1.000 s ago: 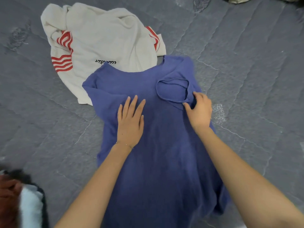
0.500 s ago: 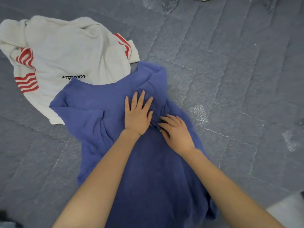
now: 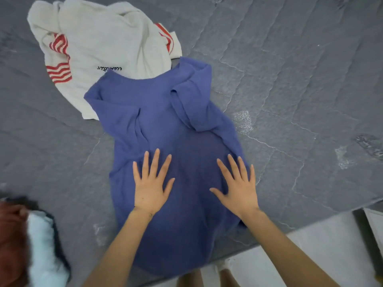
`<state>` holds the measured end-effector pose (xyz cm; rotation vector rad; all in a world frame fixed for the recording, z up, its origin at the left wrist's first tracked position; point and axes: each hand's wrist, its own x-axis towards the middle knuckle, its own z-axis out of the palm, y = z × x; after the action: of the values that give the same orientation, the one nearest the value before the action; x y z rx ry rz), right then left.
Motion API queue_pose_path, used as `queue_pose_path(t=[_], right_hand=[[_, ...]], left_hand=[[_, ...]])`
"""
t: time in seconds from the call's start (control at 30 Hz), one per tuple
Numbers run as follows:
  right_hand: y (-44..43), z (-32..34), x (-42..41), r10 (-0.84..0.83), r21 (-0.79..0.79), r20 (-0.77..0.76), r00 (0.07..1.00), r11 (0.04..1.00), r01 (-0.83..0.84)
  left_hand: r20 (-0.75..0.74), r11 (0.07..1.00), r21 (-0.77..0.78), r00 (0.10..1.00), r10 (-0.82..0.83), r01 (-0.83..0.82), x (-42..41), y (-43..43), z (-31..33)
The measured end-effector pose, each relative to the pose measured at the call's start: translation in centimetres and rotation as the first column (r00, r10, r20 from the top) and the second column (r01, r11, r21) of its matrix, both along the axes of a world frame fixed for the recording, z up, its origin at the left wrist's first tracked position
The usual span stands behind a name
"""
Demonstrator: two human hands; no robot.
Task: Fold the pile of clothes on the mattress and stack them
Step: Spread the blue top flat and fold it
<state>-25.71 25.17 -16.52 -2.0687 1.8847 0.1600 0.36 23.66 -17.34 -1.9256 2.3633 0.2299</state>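
Observation:
A blue T-shirt (image 3: 165, 121) lies spread on the grey quilted mattress (image 3: 290, 79), its right sleeve folded inward over the chest. My left hand (image 3: 151, 183) lies flat on the shirt's lower middle with fingers straight and spread. My right hand (image 3: 238, 185) presses flat on the shirt's right side, fingers straight. Beyond the blue shirt lies a crumpled cream shirt with red stripes (image 3: 103, 42), partly under the blue shirt's collar.
A bundle of clothes, reddish-brown, white and dark (image 3: 27, 241), sits at the bottom left corner. The mattress edge (image 3: 310, 222) runs diagonally at the lower right, with pale floor (image 3: 323, 241) beyond it.
Both hands slid down from the shirt's chest near the folded sleeve to its lower part and now lie flat and apart. The right hand let go of the sleeve.

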Motion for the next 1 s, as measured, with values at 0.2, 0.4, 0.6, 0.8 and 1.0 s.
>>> queue_pose_path(t=[0.2, 0.4, 0.6, 0.8, 1.0], right_hand=[[4.7, -0.3, -1.3, 0.012, 0.083, 0.013, 1.0, 0.996, -0.013], [7.9, 0.3, -3.5, -0.136, 0.127, 0.013, 0.991, 0.983, 0.133], [8.9, 0.8, -4.9, -0.393, 0.258, 0.049, 0.918, 0.893, 0.369], [9.1, 0.7, -3.9, -0.638, 0.338, 0.188, 0.747, 0.756, 0.561], [10.5, 0.2, -4.2, -0.747, 0.477, 0.252, 0.615, 0.649, 0.593]], left_hand=[[0.011, 0.975, 0.105, 0.981, 0.194, -0.194, -0.5, 8.7, 0.2], [-0.01, 0.852, 0.24, 0.876, 0.482, -0.466, -0.6, 15.5, 0.5], [-0.122, 0.646, 0.323, 0.646, 0.753, -0.692, 0.1, 20.6, 0.6], [-0.217, 0.303, 0.358, 0.236, 0.947, -0.884, -1.0, 22.3, 0.4], [-0.161, 0.013, 0.397, -0.056, 0.985, -0.918, -1.0, 23.4, -0.5]])
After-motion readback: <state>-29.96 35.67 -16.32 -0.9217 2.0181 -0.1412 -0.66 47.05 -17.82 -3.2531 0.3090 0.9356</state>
